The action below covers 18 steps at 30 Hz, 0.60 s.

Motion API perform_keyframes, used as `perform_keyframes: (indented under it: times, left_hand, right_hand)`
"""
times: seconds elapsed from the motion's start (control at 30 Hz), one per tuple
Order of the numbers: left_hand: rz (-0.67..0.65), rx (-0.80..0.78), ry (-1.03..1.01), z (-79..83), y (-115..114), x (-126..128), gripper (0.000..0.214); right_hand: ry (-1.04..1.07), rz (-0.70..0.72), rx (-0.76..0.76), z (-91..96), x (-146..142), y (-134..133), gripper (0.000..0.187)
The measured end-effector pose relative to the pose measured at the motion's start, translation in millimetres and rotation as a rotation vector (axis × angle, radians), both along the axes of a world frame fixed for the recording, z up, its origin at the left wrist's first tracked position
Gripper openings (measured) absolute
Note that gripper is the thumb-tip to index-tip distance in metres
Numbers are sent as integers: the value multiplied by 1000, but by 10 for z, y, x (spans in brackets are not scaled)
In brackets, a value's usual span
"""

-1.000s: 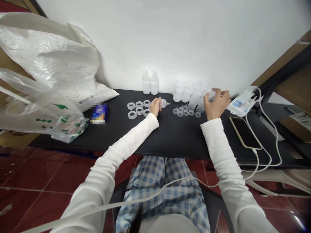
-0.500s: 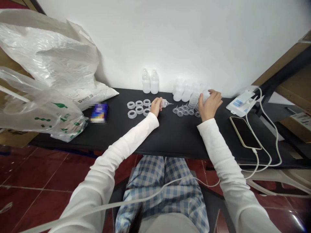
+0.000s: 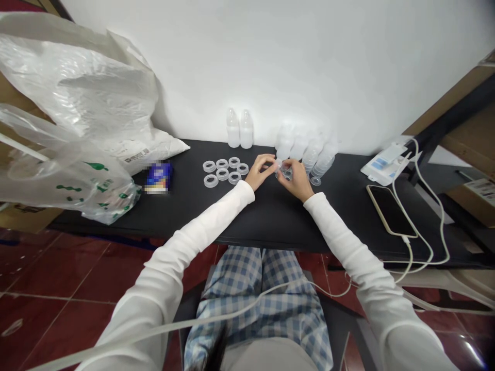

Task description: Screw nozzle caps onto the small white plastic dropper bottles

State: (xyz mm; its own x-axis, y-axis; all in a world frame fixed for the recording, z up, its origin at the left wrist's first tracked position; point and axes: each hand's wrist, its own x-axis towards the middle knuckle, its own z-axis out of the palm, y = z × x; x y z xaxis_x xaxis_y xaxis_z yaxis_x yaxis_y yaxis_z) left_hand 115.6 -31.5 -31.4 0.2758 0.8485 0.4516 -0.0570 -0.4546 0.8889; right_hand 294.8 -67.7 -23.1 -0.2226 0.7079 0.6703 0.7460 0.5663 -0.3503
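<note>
left hand (image 3: 262, 172), right hand (image 3: 297, 178): close together at small clear piece (image 3: 279, 163), exact grip impossible to tell; possible drop from loose pinch; bottles (image 3: 297, 148) just behind, possible toppling from stray knuckle

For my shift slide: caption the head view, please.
Left hand and right hand close together over a black table, seven plastic rings at left, bottles behind.

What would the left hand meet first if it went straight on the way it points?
Probably the right hand, close ahead of the left hand; contact around the clear piece is hard to judge.
</note>
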Motion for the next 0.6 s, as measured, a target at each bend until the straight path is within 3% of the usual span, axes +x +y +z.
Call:
perform_keyframes:
  times: [0.17,0.33,0.5,0.6]
  left_hand:
    - [-203,-173,-115,-123,14,61,60]
    - [-233,-185,-95,-20,-5,14,68]
    - [-101,-139,-115,95,-103,45,62]
    - [-36,-207,-147,108,-119,86,60]
  right_hand:
    - [59,47,12,-20,0,6,20]
    - [75,102,49,-16,-26,31,13]
    - [-37,83,22,67,-59,1,8]
    - [-208,52,-8,115,-57,-21,15]
